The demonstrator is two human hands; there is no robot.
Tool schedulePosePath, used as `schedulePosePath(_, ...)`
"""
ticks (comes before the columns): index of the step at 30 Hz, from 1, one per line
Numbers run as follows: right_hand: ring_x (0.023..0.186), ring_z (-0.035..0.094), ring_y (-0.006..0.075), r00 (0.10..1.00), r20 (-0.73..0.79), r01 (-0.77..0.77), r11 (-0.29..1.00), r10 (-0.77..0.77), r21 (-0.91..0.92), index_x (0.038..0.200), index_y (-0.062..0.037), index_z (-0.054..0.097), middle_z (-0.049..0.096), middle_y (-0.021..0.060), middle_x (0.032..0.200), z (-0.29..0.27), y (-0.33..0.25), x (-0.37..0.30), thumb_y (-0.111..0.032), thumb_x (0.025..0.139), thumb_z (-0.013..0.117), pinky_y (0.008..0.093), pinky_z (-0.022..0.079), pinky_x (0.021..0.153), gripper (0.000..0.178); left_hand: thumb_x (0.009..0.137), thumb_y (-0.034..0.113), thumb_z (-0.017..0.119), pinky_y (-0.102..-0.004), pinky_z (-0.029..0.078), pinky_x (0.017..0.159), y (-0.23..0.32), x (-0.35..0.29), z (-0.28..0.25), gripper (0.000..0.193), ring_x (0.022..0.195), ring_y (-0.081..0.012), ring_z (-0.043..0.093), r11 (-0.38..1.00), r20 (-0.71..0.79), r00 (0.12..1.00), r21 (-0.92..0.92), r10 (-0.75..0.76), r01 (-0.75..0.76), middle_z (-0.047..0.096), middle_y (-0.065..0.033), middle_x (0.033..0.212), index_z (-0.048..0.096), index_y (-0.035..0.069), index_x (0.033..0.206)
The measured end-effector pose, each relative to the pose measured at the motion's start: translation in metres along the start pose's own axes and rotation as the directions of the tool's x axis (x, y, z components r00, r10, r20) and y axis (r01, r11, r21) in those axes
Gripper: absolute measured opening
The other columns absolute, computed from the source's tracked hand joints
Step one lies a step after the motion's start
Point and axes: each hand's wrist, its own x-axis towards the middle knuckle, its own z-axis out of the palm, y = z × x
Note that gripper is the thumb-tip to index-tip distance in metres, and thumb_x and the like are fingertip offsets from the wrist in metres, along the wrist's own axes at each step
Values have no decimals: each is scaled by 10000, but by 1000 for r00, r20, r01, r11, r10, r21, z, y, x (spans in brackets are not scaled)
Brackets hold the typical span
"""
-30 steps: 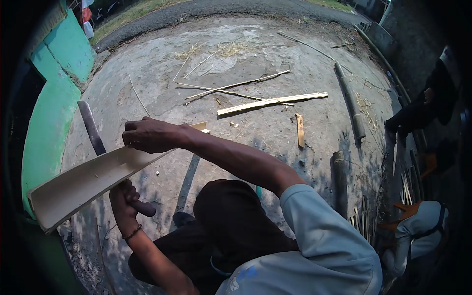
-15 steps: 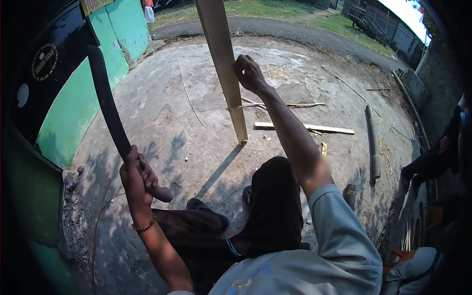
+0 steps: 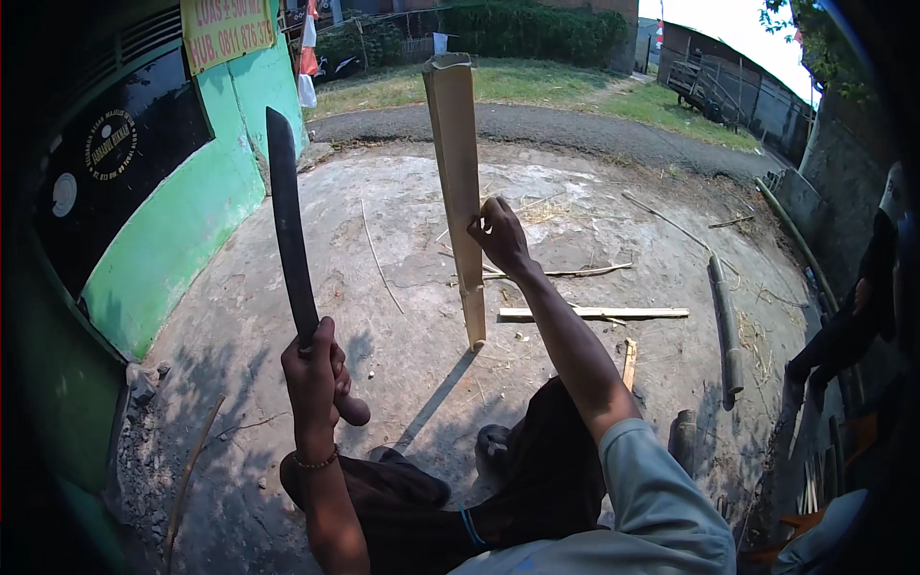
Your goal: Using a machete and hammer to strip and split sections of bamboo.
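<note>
My left hand (image 3: 314, 379) is closed round the handle of a machete (image 3: 292, 225). Its long dark blade points upward, and the rounded butt of the handle sticks out below my fist. In front of me a split length of bamboo (image 3: 454, 172) stands on end on the ground, its curved hollow side showing at the top. My right hand (image 3: 501, 235) pinches its right edge about two thirds of the way down, with thumb and fingers closed. The blade is to the left of the bamboo and apart from it.
On the concrete ground (image 3: 383, 230) lie a pale bamboo strip (image 3: 594, 313), thin sticks (image 3: 565, 272) and a round pole (image 3: 725, 326). A green wall (image 3: 182, 254) stands on the left. Another person's dark-clothed leg (image 3: 834, 331) shows at the right, and an asphalt path (image 3: 537, 123) crosses behind.
The machete and my left hand have swung right, closer to the bamboo. The view has tilted up, so the bamboo's top end now shows. My right hand still grips the bamboo's edge.
</note>
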Motion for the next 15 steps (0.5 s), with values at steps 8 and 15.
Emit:
schedulePosePath(8,793,631,337,997,2,-80,996,80,-32,940,-3,579,596,164,947,9,-12,-2,-236,845,724,444,496,675,290,840,262,810,-228,328,361,83,64,82,300,381,-52,424,935,78,934,33,350,-353,475,35,527,573,83,798)
schedulePosePath(15,766,631,316,992,-48,-116,992,114,-55,930,-14,562,589,159,956,-1,-5,-10,-210,836,740,438,504,666,281,796,266,846,-212,355,373,136,105,128,323,406,-49,463,870,205,868,113,452,-480,522,24,552,559,118,805)
